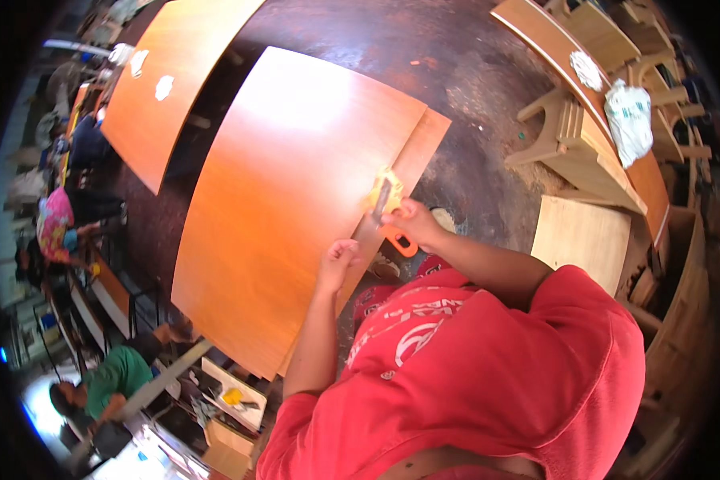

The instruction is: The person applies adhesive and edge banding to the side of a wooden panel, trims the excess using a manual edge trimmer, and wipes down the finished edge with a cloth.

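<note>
The orange tool [394, 192] is above the near edge of the panel [296, 176], with the fingers of the right hand [414, 220] closed on it. The left hand's [340, 260] fingers curl nearby; whether they pinch anything, I cannot tell. The tool looks light and stiff, best gripped by its looped handle [390, 232].

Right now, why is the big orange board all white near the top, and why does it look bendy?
In the head view, bright light seems to glare off the upper part of the glossy orange wooden panel; also in the head view, the fisheye lens curves its edges; toward the head view's left rim, the person in a green shirt looks small and soft.
</note>
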`<state>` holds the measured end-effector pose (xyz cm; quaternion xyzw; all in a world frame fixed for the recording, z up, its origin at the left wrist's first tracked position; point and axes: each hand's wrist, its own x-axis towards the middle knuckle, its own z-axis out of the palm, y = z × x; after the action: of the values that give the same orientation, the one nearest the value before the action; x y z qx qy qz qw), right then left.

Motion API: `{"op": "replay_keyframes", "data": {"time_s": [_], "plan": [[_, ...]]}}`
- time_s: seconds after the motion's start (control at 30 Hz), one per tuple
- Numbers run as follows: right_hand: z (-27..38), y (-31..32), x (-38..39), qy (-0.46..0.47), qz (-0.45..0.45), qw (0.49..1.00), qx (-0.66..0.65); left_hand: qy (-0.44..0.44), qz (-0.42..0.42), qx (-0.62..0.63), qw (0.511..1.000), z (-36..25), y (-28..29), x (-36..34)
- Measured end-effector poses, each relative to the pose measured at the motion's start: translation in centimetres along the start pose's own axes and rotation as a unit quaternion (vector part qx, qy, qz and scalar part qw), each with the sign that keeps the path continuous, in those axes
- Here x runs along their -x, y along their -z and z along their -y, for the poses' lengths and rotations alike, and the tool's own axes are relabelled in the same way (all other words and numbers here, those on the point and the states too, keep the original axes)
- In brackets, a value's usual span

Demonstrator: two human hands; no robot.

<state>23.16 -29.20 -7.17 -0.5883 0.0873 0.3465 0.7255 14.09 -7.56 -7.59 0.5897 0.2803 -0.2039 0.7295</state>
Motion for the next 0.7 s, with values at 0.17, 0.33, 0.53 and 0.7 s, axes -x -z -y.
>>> {"op": "replay_keyframes", "data": {"time_s": [0.17, 0.33, 0.53, 0.7], "plan": [[-3.8, 6.3, -7.8, 0.094, -0.223, 0.97, -0.029, -0.127, -0.106, -0.337, 0.927, 1.3, 12.9, -11.1], [-4.9, 13.4, -18.3, 0.186, -0.374, 0.874, -0.248, -0.318, -0.263, -0.602, 0.683, -0.6, 21.1, -23.0], [-6.9, 19.8, -22.4, 0.215, -0.411, 0.837, -0.289, -0.428, -0.066, -0.559, 0.707, -2.3, 4.5, -29.2], [-7.3, 19.9, -22.3, 0.186, -0.401, 0.831, -0.339, -0.501, 0.027, -0.514, 0.695, -4.0, -10.3, -34.1]]}}
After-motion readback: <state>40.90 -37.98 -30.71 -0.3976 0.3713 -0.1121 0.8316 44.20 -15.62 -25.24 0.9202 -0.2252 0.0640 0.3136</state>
